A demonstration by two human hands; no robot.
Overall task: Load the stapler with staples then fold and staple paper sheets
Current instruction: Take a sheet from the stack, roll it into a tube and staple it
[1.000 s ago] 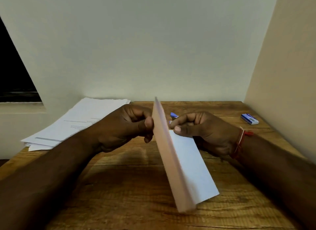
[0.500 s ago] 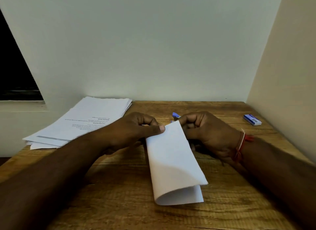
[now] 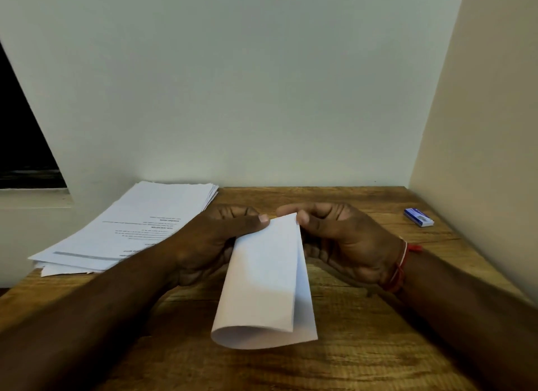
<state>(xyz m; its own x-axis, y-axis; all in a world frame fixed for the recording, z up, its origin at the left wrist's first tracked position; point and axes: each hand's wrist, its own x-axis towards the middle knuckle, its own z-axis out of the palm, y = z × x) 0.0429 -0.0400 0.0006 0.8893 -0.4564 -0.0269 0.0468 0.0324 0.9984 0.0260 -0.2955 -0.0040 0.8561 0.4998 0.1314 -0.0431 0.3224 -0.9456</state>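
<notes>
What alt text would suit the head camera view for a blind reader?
Left hand and right hand pinch the far end of a white paper sheet bent into a loose fold over a wooden table. A paper stack lies left, a small blue box right.

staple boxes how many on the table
1: the staple box lies far right on the table by the wall. Others could hide behind the left hand or right hand.

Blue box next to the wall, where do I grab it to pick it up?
Come from above and pinch the blue box across its two long sides. It lies flat on the table, angled, with bare wood around it, so both sides look free.
</notes>
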